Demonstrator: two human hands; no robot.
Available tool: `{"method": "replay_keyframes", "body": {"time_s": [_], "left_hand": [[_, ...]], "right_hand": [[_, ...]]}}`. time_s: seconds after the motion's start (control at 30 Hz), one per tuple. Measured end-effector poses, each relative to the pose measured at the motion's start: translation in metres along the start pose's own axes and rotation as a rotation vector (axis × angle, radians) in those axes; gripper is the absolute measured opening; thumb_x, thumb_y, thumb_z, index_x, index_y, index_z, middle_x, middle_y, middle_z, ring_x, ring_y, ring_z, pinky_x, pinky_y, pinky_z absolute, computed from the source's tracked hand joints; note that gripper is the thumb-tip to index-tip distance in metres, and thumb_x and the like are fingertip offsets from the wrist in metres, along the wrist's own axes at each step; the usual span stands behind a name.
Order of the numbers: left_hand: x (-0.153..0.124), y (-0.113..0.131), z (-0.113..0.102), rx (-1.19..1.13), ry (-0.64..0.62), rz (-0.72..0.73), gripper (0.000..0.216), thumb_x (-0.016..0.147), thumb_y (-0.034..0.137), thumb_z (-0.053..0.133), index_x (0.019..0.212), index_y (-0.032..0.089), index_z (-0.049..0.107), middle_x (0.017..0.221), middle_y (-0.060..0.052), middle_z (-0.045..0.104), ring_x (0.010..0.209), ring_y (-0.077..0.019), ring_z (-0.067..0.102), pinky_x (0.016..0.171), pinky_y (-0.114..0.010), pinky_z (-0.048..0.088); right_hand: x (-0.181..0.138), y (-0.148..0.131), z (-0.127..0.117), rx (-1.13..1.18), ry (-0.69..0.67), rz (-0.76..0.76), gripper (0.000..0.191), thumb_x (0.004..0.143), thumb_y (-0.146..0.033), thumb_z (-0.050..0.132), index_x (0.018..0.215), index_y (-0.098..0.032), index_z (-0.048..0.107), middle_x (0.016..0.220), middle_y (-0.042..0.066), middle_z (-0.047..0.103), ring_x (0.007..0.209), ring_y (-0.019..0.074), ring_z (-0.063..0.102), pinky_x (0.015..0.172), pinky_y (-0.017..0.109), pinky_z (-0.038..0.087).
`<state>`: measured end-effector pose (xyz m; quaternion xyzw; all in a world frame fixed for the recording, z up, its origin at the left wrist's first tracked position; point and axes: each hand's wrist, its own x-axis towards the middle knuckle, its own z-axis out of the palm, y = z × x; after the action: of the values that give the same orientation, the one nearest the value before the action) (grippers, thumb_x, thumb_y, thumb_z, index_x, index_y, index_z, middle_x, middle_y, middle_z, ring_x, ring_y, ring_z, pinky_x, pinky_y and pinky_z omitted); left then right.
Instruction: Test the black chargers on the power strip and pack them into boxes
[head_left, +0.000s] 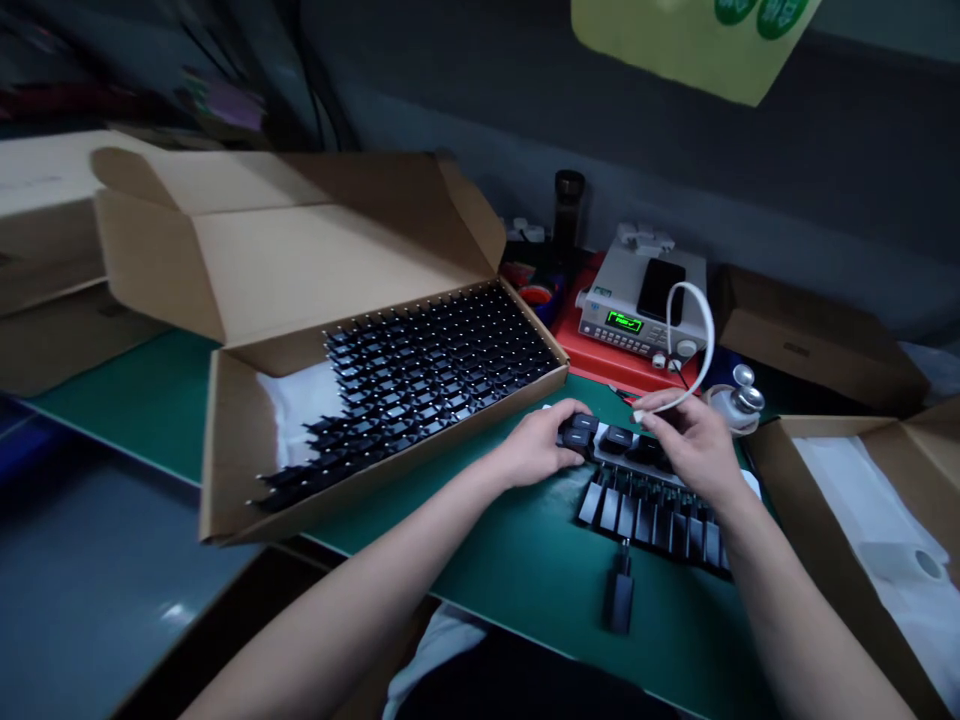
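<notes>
My left hand [541, 445] is closed around the left end of a white strip that carries several black blocks; its thumb and fingers press on a black block [577, 438] there. Between the thumb and fingertips of my right hand [694, 440] is the tip of a white cable [705, 365], which arches up behind the hand. Just below the strip lies a row of flat black pieces with short stems [645, 520], partly covered by my right forearm. One loose black piece [620, 595] of the same kind lies nearer to me on the green mat [525, 570].
An open cardboard box [210, 430] on the left holds many rows of black pieces. Behind my hands, a test instrument [622, 320] with a lit green display stands on a red base, a phone on top. Metal-capped bottles [744, 395] and another open box [810, 520] are at right.
</notes>
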<state>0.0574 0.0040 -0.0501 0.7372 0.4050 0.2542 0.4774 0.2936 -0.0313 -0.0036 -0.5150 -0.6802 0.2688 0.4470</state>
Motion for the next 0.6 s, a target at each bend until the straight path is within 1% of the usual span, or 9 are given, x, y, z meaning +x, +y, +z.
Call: {"method": "replay_keyframes", "body": {"time_s": [0.07, 0.17, 0.23, 0.33, 0.4, 0.47, 0.53, 0.57, 0.6], "left_hand": [[0.002, 0.0, 0.0, -0.208, 0.001, 0.03, 0.05, 0.066, 0.018, 0.076, 0.113, 0.021, 0.06, 0.115, -0.005, 0.07, 0.103, -0.0236, 0.066, 0.093, -0.04, 0.052], [-0.006, 0.002, -0.001, -0.456, 0.065, 0.081, 0.051, 0.067, 0.022, 0.079, 0.114, 0.02, 0.057, 0.128, -0.01, 0.068, 0.112, -0.0243, 0.065, 0.101, -0.041, 0.05], [-0.022, 0.005, -0.005, -0.523, 0.094, 0.094, 0.054, 0.068, 0.027, 0.082, 0.116, 0.02, 0.058, 0.128, -0.011, 0.069, 0.113, -0.0259, 0.065, 0.102, -0.043, 0.05], [-0.059, 0.011, -0.024, -0.537, 0.054, 0.081, 0.064, 0.068, 0.034, 0.083, 0.127, 0.021, 0.061, 0.124, -0.011, 0.071, 0.112, -0.0293, 0.067, 0.101, -0.045, 0.052], [-0.087, 0.011, -0.048, -0.517, 0.062, 0.046, 0.072, 0.07, 0.036, 0.081, 0.137, 0.023, 0.058, 0.123, -0.01, 0.071, 0.11, -0.0299, 0.068, 0.098, -0.045, 0.054], [-0.113, 0.008, -0.083, -0.451, 0.157, 0.008, 0.08, 0.074, 0.036, 0.077, 0.147, 0.026, 0.047, 0.122, -0.01, 0.07, 0.104, -0.0279, 0.07, 0.095, -0.045, 0.056], [-0.135, -0.003, -0.128, -0.293, 0.348, -0.047, 0.086, 0.076, 0.034, 0.073, 0.153, 0.027, 0.035, 0.123, -0.01, 0.068, 0.101, -0.0259, 0.07, 0.091, -0.044, 0.057], [-0.142, -0.011, -0.153, -0.167, 0.463, -0.1, 0.086, 0.076, 0.034, 0.073, 0.151, 0.025, 0.034, 0.124, -0.011, 0.067, 0.102, -0.0259, 0.069, 0.09, -0.043, 0.058], [-0.146, -0.02, -0.177, -0.005, 0.566, -0.18, 0.082, 0.074, 0.033, 0.073, 0.147, 0.022, 0.038, 0.125, -0.013, 0.067, 0.104, -0.0268, 0.068, 0.089, -0.043, 0.058]], "right_hand": [[-0.003, 0.002, 0.003, -0.103, -0.09, -0.046, 0.008, 0.093, -0.026, 0.063, 0.097, -0.022, 0.067, 0.099, 0.006, 0.074, 0.095, 0.0222, 0.071, 0.089, 0.04, 0.057], [-0.002, 0.0, 0.01, -0.32, -0.208, -0.189, 0.017, 0.096, -0.017, 0.05, 0.097, -0.022, 0.066, 0.097, 0.006, 0.073, 0.093, 0.0224, 0.07, 0.085, 0.039, 0.057], [-0.001, 0.0, 0.011, -0.417, -0.254, -0.268, 0.021, 0.097, -0.015, 0.046, 0.098, -0.023, 0.066, 0.095, 0.007, 0.072, 0.092, 0.0228, 0.069, 0.082, 0.039, 0.057], [0.0, 0.006, 0.007, -0.483, -0.253, -0.287, 0.017, 0.098, -0.021, 0.051, 0.103, -0.026, 0.066, 0.099, 0.005, 0.074, 0.092, 0.0238, 0.072, 0.08, 0.039, 0.058], [0.001, 0.012, 0.005, -0.505, -0.217, -0.259, 0.015, 0.098, -0.032, 0.055, 0.108, -0.029, 0.067, 0.103, 0.003, 0.075, 0.092, 0.0262, 0.073, 0.077, 0.041, 0.058], [0.001, 0.015, 0.002, -0.529, -0.188, -0.244, 0.018, 0.098, -0.04, 0.056, 0.112, -0.033, 0.066, 0.107, 0.003, 0.075, 0.093, 0.0293, 0.074, 0.075, 0.044, 0.057], [0.0, 0.015, 0.001, -0.567, -0.18, -0.244, 0.017, 0.098, -0.043, 0.055, 0.11, -0.037, 0.065, 0.106, 0.004, 0.075, 0.092, 0.0305, 0.073, 0.071, 0.045, 0.056], [0.0, 0.015, 0.0, -0.591, -0.177, -0.244, 0.015, 0.098, -0.043, 0.055, 0.108, -0.039, 0.064, 0.104, 0.004, 0.075, 0.091, 0.0304, 0.073, 0.068, 0.045, 0.055], [-0.001, 0.015, 0.001, -0.613, -0.172, -0.241, 0.013, 0.098, -0.043, 0.055, 0.106, -0.04, 0.064, 0.102, 0.004, 0.075, 0.089, 0.03, 0.073, 0.065, 0.044, 0.054]]}}
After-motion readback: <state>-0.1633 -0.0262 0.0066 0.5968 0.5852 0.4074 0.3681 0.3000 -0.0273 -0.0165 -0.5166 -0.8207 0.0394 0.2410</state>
